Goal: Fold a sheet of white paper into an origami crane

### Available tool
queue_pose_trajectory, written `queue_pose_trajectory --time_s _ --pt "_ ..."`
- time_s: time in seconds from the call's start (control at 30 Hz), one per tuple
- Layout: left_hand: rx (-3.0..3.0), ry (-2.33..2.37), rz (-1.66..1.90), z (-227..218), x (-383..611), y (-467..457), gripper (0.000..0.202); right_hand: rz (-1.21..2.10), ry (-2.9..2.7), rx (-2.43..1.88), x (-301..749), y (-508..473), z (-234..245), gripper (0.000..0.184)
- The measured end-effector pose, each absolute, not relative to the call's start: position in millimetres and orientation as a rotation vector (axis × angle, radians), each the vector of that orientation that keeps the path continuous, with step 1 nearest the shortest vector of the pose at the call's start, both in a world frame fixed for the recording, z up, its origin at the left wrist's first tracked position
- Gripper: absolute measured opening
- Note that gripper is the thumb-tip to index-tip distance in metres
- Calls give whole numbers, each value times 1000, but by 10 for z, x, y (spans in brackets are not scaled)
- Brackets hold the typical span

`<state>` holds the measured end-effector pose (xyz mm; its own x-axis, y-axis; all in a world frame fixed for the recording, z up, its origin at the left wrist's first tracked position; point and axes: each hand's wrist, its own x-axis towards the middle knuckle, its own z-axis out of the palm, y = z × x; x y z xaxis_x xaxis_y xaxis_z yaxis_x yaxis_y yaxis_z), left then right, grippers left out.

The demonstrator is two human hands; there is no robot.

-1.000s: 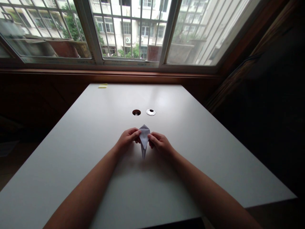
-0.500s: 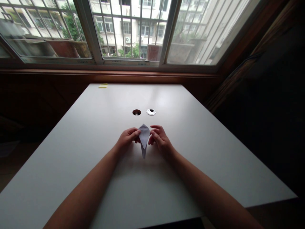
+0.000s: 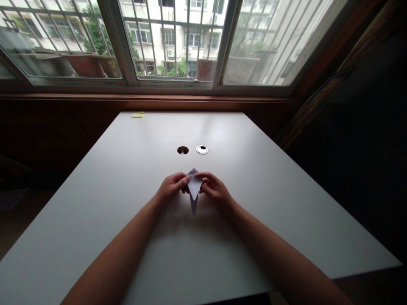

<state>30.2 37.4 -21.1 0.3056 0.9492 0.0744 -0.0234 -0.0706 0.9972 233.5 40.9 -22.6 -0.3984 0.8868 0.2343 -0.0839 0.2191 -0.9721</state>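
A small folded piece of origami paper (image 3: 194,186), pale and kite-shaped with a narrow point toward me, is held up above the white table (image 3: 152,262). My left hand (image 3: 173,185) pinches its left edge, thumb on the front face and fingers behind. On the other side my right hand (image 3: 214,186) grips the right edge, its index finger lying across the upper part of the paper. The right thumb is partly hidden beside the fold.
Beyond the hands the tabletop has a round cable hole (image 3: 182,150) and a silvery ring-shaped cover (image 3: 202,149). A yellow sticky note (image 3: 137,115) lies near the far left corner. Barred windows (image 3: 171,42) rise behind the table.
My right hand has closed in on the paper, its index finger now resting on the upper face. The paper's lower points have come together, and it sits slightly lower and further right.
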Motion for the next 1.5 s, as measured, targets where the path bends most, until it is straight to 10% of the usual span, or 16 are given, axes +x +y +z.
queue_pose_trajectory --time_s 0.53,1.0,1.5 --pt "1486 742 1173 -234 353 302 50 1265 -1445 -850 2385 455 -268 20" --pt "1574 878 1208 -258 359 300 20 1268 -1487 -812 2377 475 -306 18" --pt "1595 820 1181 -271 383 314 57 1275 -1397 -904 2404 512 -263 26"
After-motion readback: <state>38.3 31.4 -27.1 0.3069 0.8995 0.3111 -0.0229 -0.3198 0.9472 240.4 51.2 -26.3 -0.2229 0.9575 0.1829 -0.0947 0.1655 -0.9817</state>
